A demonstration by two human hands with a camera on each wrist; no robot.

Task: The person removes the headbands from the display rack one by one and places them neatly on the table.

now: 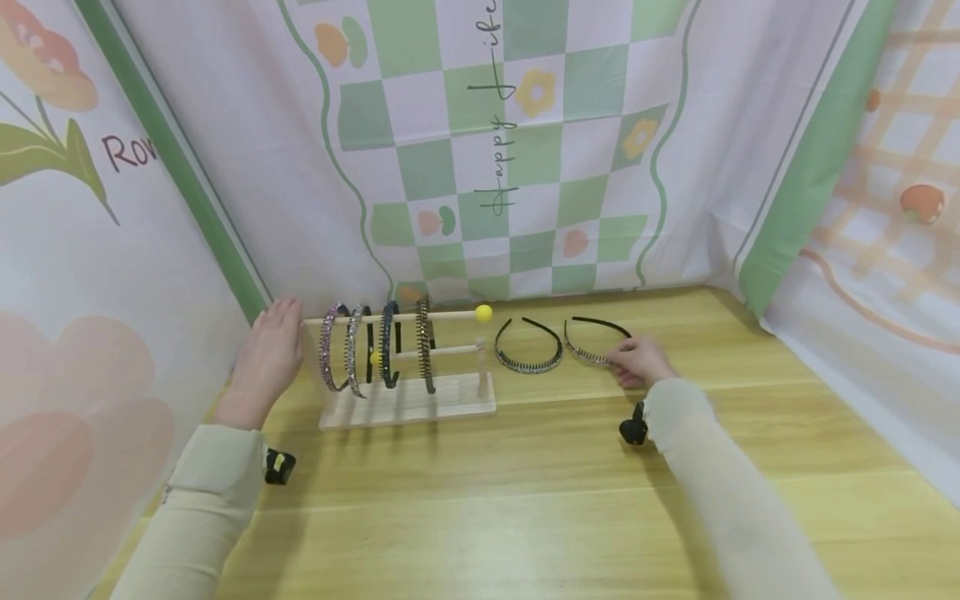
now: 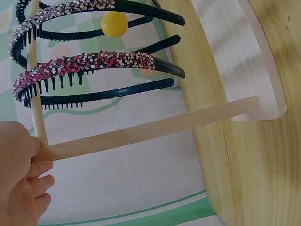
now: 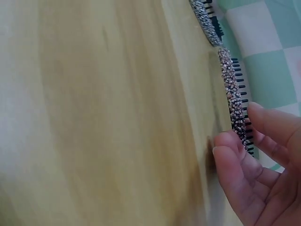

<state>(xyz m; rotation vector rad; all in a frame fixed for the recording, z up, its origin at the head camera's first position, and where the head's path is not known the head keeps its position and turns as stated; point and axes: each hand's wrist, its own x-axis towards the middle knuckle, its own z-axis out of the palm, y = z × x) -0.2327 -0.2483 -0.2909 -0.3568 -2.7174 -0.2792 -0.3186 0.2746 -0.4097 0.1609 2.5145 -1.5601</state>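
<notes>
At the left, my left hand (image 1: 270, 350) grips the top end of the upright (image 2: 141, 132) of a wooden headband stand (image 1: 457, 402). Several toothed headbands hang on the stand's upper rod, among them a pink-beaded one (image 2: 84, 66) nearest that hand and a silver one (image 1: 351, 354). On the right, my right hand (image 1: 643, 362) pinches the beaded band of a black-toothed headband (image 3: 232, 87) between thumb and fingers. Its far arm lies towards the back of the table. Just left of it a silver-beaded headband (image 1: 528, 367) lies on the table, untouched.
Yellow balls cap the upper rod (image 1: 483, 313) and the lower rod (image 1: 377, 357). The wood-grain table (image 1: 480, 508) runs back to a checked curtain (image 1: 510, 167). Printed cloth also hangs along the left (image 1: 150, 275) and right sides (image 1: 862, 275).
</notes>
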